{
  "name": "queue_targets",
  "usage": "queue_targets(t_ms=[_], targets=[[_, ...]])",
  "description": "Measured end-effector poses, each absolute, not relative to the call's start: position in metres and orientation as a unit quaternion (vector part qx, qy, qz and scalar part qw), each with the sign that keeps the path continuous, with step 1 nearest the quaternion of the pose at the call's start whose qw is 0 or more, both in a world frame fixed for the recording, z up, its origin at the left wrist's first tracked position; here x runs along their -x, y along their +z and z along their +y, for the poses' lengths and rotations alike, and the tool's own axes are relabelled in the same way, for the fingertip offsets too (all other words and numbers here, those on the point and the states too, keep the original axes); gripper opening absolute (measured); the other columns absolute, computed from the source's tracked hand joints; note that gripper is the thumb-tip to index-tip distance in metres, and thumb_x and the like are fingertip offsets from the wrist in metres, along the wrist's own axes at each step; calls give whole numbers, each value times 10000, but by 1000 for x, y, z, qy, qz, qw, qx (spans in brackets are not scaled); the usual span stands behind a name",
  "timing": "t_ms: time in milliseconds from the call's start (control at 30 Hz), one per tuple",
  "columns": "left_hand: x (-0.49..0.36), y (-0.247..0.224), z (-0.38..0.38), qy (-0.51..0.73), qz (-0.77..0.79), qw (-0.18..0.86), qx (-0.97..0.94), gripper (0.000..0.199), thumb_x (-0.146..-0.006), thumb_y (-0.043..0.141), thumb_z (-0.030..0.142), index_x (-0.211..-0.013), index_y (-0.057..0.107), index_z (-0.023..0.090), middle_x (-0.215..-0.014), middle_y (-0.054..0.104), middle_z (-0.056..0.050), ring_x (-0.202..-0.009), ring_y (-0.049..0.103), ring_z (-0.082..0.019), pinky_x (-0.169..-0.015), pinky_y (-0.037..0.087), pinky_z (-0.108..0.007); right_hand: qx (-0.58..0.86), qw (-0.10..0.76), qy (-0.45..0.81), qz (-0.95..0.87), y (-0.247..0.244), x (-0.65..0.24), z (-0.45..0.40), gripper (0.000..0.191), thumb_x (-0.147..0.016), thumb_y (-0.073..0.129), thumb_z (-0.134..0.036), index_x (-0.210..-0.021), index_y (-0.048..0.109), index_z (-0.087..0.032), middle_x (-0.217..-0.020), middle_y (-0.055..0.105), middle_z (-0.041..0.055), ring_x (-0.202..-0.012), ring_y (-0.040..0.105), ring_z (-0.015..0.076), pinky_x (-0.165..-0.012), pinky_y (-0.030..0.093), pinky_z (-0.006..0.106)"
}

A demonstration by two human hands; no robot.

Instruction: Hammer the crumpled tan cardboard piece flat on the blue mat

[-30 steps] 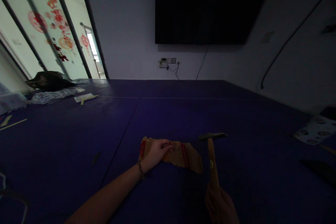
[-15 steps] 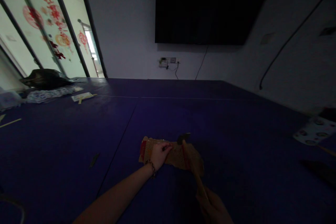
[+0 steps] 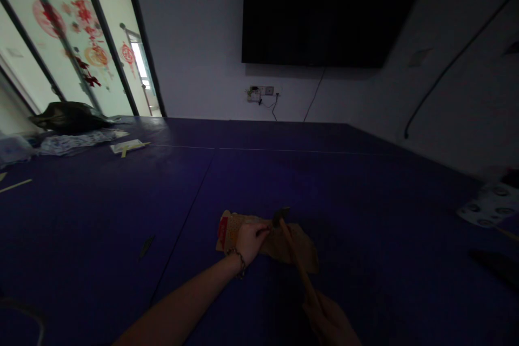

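My right hand (image 3: 330,316) is wrapped round the wooden handle of a hammer (image 3: 299,265). Its dark metal head is over a piece of brown cardboard (image 3: 298,240), close to my left fingertips; I cannot tell whether it touches anything. On the cardboard rests my left hand (image 3: 251,238), with thumb and forefinger pinched together. Whatever is in that pinch is too small and dark to make out. The cardboard has a red printed patch at its left end, and both my hands cover parts of it.
Dark blue floor (image 3: 259,173) spreads all around. A small dark object (image 3: 146,246) lies left of the cardboard. Farther left are a black bag (image 3: 71,117), plastic wrapping (image 3: 75,141) and thin pale strips (image 3: 16,185). A patterned white item (image 3: 488,206) lies at right.
The hammer head has shifted slightly left, closer to my left fingertips. My left hand stays pinched on the cardboard, and the view has moved a little.
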State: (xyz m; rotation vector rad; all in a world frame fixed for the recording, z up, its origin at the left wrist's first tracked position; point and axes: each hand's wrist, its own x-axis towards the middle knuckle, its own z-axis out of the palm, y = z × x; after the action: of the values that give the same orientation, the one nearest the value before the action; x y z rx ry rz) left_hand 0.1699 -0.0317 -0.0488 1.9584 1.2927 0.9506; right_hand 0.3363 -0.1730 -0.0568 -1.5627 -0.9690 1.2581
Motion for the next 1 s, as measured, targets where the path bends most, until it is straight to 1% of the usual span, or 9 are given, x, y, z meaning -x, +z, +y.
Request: queue_targets(t_ms=[100,200,267,367,433,567,800,933,1000], targets=[[-170,-49,-32,371,476,292,-742,162,-768,528,186,-787,689,196,-837,693,-34,-793,620,-174,-754,464,-292,620,448,509,-395,-59,-335,-173,257,-580,648,-403,-669,623,-164,-636,576,10,-646,538,174,-599,430,250],[-169,-50,-30,399,466,274,-741,124,-746,572,201,-740,695,188,-811,685,-39,-783,610,-173,-743,466,-283,631,460,492,-385,-59,-335,-173,275,-571,653,-397,-718,633,-166,-655,586,15,-673,542,183,-615,434,256],[-169,-51,-29,401,468,270,-740,126,-746,578,214,-749,700,184,-773,682,-40,-753,610,-173,-722,468,-281,628,458,494,-389,-57,-334,-173,260,-583,648,-387,-717,631,-165,-644,579,11,-649,535,174,-601,431,255],[-168,-52,-29,391,472,272,-742,152,-767,556,225,-780,702,183,-757,684,-40,-739,614,-175,-723,466,-287,612,453,508,-402,-53,-332,-174,225,-611,633,-375,-683,622,-162,-623,559,2,-601,513,152,-566,421,243],[-168,-52,-30,388,467,274,-746,164,-780,542,233,-776,699,190,-764,684,-36,-747,614,-171,-731,465,-286,611,456,508,-400,-53,-331,-174,226,-606,639,-372,-693,621,-164,-622,554,-3,-582,502,144,-547,414,235],[-168,-51,-29,383,449,270,-761,172,-784,539,225,-710,689,184,-753,675,-32,-744,606,-161,-723,458,-267,620,476,492,-384,-58,-330,-173,242,-585,648,-382,-698,621,-170,-616,551,-5,-594,506,149,-549,415,233],[-170,-50,-28,345,455,233,-787,256,-814,484,212,-611,634,165,-690,629,-28,-711,579,-154,-689,433,-252,615,466,506,-385,-60,-334,-173,247,-575,664,-386,-690,614,-173,-623,548,-8,-586,500,139,-544,418,230],[-170,-50,-30,338,447,225,-797,265,-832,455,212,-627,617,163,-687,612,-28,-710,570,-154,-670,425,-246,620,458,516,-373,-65,-335,-173,280,-582,659,-411,-693,618,-157,-577,539,-17,-533,497,127,-506,411,224],[-171,-50,-30,334,442,222,-802,251,-831,457,209,-644,617,162,-707,615,-33,-728,571,-159,-678,424,-250,626,464,511,-363,-66,-336,-173,307,-579,662,-423,-730,623,-159,-604,562,-10,-560,524,139,-521,427,230]])
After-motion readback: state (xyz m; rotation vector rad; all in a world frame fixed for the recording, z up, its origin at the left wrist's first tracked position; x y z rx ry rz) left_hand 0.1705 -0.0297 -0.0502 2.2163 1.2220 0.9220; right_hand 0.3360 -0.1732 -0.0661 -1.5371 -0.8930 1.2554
